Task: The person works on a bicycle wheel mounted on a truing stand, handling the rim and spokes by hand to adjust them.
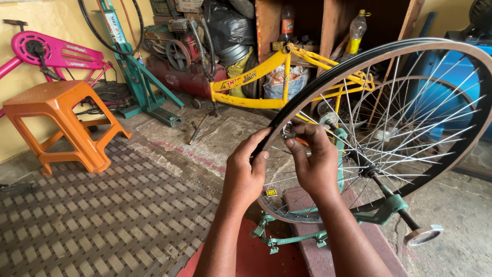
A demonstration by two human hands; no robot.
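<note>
1. Bicycle wheel (pixel 410 92): black rim with steel spokes, mounted upright in a green truing stand (pixel 382 210), which sits on a maroon bench (pixel 312 256).
2. Left hand (pixel 246 172): fingers curled closed around the rim's near edge.
3. Right hand (pixel 312 159): fingertips pinched narrow on a small metal tool (pixel 288 132) at the rim.
4. Surroundings: yellow bicycle frame (pixel 256 87) behind the wheel; orange stool (pixel 56 120) well apart, near the left wall.
</note>
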